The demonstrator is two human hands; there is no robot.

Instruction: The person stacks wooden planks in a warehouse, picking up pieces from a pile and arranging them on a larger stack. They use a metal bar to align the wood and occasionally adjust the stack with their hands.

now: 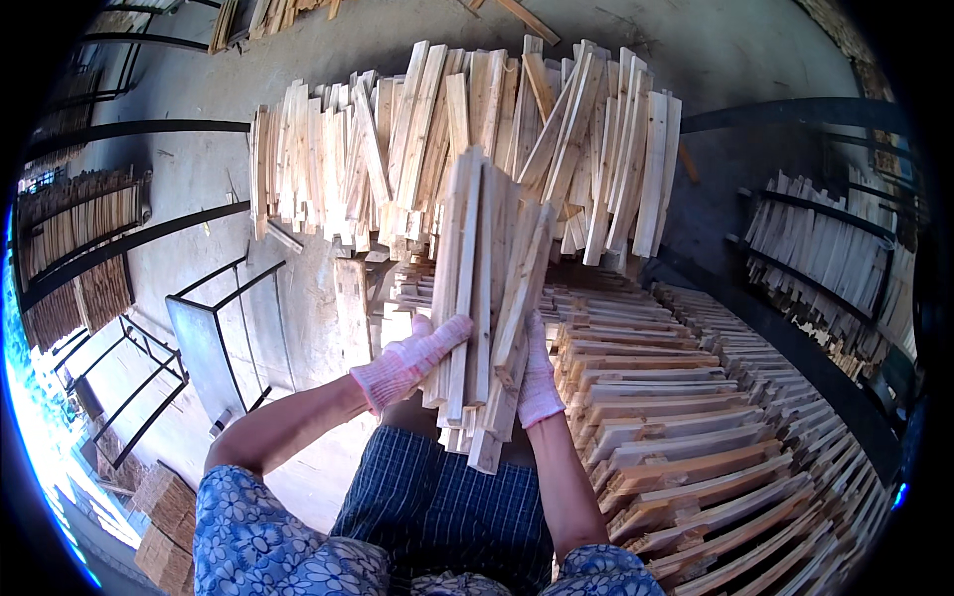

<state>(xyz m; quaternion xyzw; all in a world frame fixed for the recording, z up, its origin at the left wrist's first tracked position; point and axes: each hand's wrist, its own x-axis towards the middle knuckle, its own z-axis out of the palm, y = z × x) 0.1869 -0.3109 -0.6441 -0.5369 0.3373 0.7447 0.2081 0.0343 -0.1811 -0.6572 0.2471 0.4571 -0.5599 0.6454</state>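
Observation:
Between my two hands, in front of my lap, is a bundle of pale wooden strips, their ends uneven and a few strips fanning apart at the top. My left hand, in a pinkish-white knit glove, grips the bundle's left side, thumb over the front. On the right side my gloved right hand presses against the strips, its fingers partly hidden behind them. Beyond the bundle, its far end overlapping it in view, lies a wide heap of loose wooden strips, many leaning at odd angles.
Layered strips in a long stack run along my right. A metal-framed stand is at the left. Dark metal bars cross at both sides. Further strip piles stand on racks at the right and far left. Wood blocks sit lower left.

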